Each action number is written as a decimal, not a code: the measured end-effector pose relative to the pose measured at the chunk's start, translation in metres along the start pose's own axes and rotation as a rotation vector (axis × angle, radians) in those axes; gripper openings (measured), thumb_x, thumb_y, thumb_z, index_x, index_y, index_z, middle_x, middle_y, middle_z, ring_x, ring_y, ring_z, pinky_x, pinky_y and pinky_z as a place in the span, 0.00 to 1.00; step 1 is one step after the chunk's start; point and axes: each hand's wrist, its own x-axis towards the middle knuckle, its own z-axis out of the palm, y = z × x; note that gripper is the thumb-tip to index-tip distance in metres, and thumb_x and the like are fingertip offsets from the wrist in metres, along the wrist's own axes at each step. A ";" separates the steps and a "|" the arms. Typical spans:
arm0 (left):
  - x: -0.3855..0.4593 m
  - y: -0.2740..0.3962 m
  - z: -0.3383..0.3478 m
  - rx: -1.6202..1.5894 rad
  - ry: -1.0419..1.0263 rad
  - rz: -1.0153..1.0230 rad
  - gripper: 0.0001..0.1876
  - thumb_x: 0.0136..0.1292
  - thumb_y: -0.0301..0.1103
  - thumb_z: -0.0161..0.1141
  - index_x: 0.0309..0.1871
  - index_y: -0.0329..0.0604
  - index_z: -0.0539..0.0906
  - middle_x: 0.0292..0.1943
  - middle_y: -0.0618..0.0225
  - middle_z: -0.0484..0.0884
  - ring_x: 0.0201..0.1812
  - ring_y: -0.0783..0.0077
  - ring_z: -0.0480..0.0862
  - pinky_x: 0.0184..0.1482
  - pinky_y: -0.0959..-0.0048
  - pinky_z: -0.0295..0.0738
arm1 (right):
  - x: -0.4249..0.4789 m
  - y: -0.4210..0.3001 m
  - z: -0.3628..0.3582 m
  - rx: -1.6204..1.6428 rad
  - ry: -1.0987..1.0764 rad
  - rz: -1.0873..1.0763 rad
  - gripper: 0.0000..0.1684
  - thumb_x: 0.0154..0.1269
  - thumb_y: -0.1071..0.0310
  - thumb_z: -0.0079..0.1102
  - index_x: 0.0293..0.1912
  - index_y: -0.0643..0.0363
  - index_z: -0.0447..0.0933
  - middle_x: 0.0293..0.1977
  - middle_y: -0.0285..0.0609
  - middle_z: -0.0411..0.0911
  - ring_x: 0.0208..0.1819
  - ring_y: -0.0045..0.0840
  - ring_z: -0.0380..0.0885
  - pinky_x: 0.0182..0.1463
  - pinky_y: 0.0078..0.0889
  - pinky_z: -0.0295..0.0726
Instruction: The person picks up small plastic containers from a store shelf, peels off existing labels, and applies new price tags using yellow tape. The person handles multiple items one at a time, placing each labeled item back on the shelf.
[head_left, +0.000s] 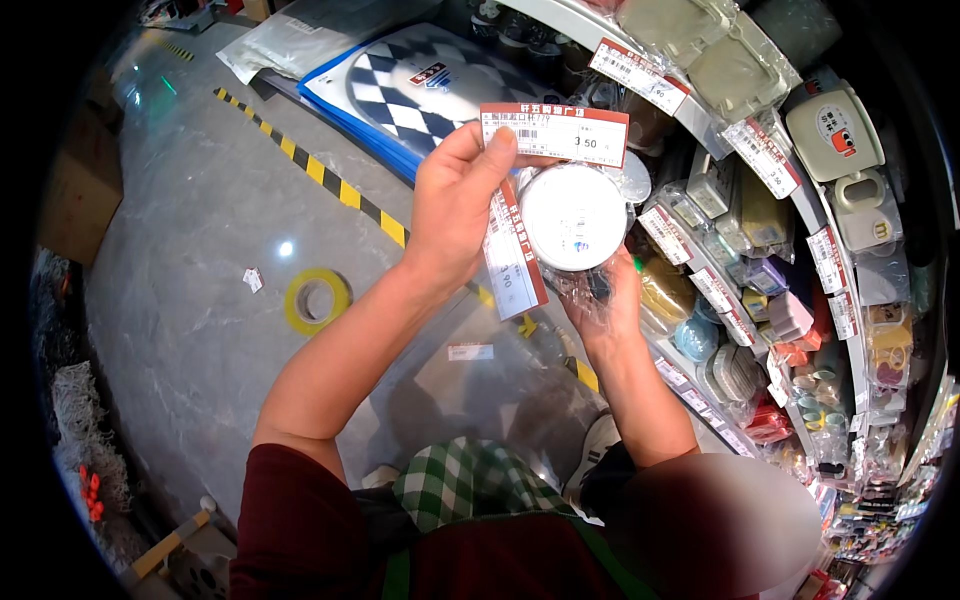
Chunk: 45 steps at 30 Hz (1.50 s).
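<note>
Between thumb and fingers, my left hand (457, 199) grips a red-and-white price tag (562, 137). A second price tag (516, 259) hangs at a slant by the same hand; how it is held is partly hidden. My right hand (611, 289) holds a white round cup (576, 217) in clear plastic wrap, with its flat base facing up and a small printed sticker on it. The upper tag lies just above the cup's base, and the slanted one is close to its left side.
Shelves (720, 296) of wrapped cups and boxes with tag strips curve along the right. Flat packs in blue edging (427, 82) lie at the top. On the floor are a roll of yellow tape (343, 304), loose tags (471, 352) and a black-and-yellow floor stripe (322, 176). A cardboard box (82, 187) stands left.
</note>
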 end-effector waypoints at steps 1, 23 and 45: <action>0.000 0.000 0.000 0.002 0.010 0.005 0.11 0.74 0.35 0.50 0.50 0.37 0.77 0.40 0.59 0.84 0.21 0.91 0.69 0.24 0.89 0.68 | 0.000 0.001 0.001 -0.005 0.004 0.005 0.23 0.69 0.70 0.46 0.62 0.62 0.66 0.57 0.49 0.73 0.56 0.39 0.76 0.60 0.46 0.77; -0.001 0.013 -0.020 0.167 0.025 0.042 0.13 0.75 0.34 0.47 0.50 0.34 0.76 0.39 0.60 0.85 0.21 0.92 0.69 0.23 0.89 0.67 | 0.003 0.016 0.026 0.045 0.010 0.076 0.23 0.70 0.65 0.45 0.62 0.62 0.65 0.57 0.50 0.73 0.56 0.38 0.76 0.60 0.43 0.78; 0.017 0.027 -0.075 0.477 0.152 0.230 0.15 0.75 0.34 0.45 0.48 0.30 0.77 0.41 0.54 0.86 0.38 0.78 0.84 0.41 0.81 0.77 | 0.017 0.033 -0.010 -0.619 0.173 -0.512 0.12 0.65 0.74 0.59 0.47 0.68 0.76 0.33 0.38 0.78 0.28 0.16 0.73 0.32 0.16 0.72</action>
